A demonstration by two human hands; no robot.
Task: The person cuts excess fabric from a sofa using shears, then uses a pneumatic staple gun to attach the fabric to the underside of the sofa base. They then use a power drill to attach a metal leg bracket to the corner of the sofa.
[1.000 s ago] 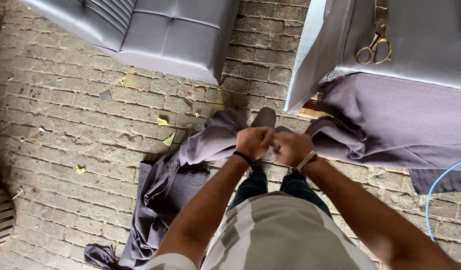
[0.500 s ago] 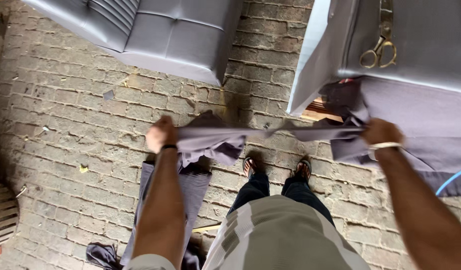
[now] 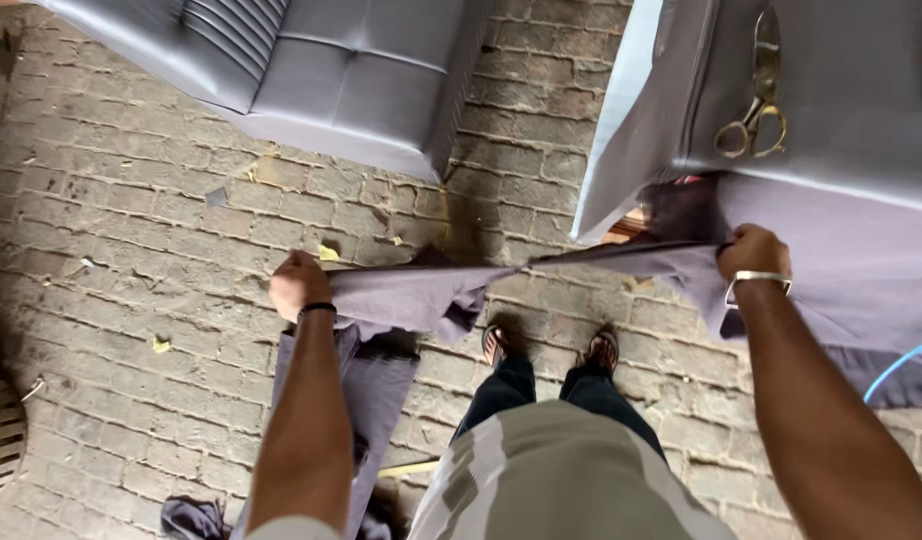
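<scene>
A long piece of grey-purple cloth [image 3: 421,293] is stretched taut between my two hands at waist height. My left hand [image 3: 299,283], with a black band on the wrist, grips one end at the left. My right hand [image 3: 752,251], with a pale wristband, grips the cloth at the right, close to the grey cushion [image 3: 841,90]. The rest of the cloth hangs down past my left arm to the brick floor [image 3: 131,250] and drapes over the right side under the cushion.
Brass-coloured scissors [image 3: 753,110] lie on the grey cushion at the upper right. A grey padded seat piece [image 3: 331,70] lies on the bricks at the top. My feet [image 3: 551,348] stand below the cloth. A blue cable [image 3: 901,365] curves at the right edge.
My hands were together at the middle of the cloth, then pulled apart, left going left and right going right. The cloth is now drawn out straight between them.
</scene>
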